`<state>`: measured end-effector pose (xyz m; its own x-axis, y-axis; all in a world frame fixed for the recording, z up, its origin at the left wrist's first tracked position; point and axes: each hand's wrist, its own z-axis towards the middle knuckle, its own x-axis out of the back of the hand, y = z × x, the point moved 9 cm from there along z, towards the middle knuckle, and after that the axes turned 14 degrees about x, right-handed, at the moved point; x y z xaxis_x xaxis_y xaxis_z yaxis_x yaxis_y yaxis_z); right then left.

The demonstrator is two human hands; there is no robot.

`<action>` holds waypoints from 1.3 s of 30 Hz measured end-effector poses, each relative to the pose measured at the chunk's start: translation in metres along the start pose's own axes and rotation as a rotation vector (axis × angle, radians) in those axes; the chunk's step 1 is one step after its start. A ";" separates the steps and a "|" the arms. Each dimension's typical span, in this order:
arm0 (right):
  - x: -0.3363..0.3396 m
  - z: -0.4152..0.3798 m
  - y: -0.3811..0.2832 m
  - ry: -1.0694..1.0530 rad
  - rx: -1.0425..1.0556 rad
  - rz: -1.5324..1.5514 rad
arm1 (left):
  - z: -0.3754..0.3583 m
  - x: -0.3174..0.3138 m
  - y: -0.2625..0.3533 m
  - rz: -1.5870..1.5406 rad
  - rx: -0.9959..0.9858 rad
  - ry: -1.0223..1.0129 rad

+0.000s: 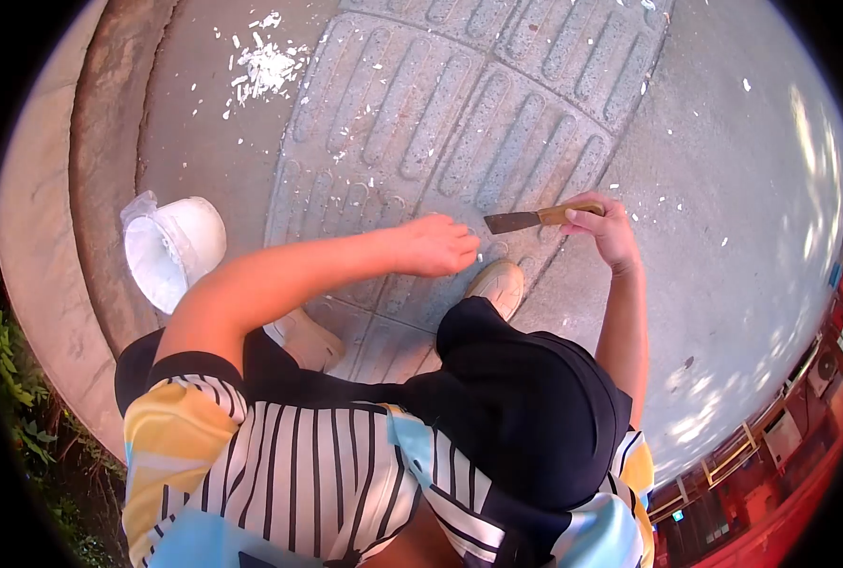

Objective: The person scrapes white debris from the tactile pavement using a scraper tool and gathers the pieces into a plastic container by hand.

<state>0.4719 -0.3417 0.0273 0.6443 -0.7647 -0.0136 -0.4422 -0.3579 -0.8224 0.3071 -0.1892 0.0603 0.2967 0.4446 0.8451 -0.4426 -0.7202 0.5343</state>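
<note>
My right hand (603, 225) is closed round the wooden handle of a scraper (535, 218), whose dark flat blade points left. To the left of the blade tip, my left hand (435, 245) hangs over the paving with its fingers curled together; whether they pinch anything is too small to tell. A small white bit (479, 257) shows just below its fingertips. The grey ribbed paving (421, 123) below is dotted with white flakes.
A white bucket (199, 232) with a plastic bag lies tilted at the left, near the stone kerb (109, 180). A pile of white chips (268, 70) is at the upper left. My shoes (499, 287) stand on the paving. Plants (24, 398) grow beyond the kerb.
</note>
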 end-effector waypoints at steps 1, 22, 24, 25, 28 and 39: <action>0.016 -0.006 0.003 0.086 0.032 0.074 | 0.013 -0.018 0.007 0.007 0.013 0.065; 0.141 -0.168 0.132 0.862 0.127 0.590 | 0.040 -0.072 0.014 -0.076 0.122 -0.090; 0.146 -0.181 0.155 0.907 0.086 0.615 | 0.040 -0.073 0.013 -0.110 0.147 -0.112; 0.146 -0.184 0.165 0.911 0.068 0.639 | 0.041 -0.073 0.012 -0.125 0.166 -0.126; 0.147 -0.178 0.180 0.968 0.083 0.760 | 0.046 -0.071 0.009 -0.153 0.199 -0.108; 0.243 -0.154 -0.030 1.048 0.294 -0.681 | 0.078 -0.023 -0.022 -0.399 0.441 -0.005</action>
<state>0.5460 -0.5991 0.1364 -0.1704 -0.5773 0.7986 0.0212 -0.8124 -0.5827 0.3762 -0.2257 0.0279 0.3726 0.7248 0.5795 0.0966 -0.6514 0.7526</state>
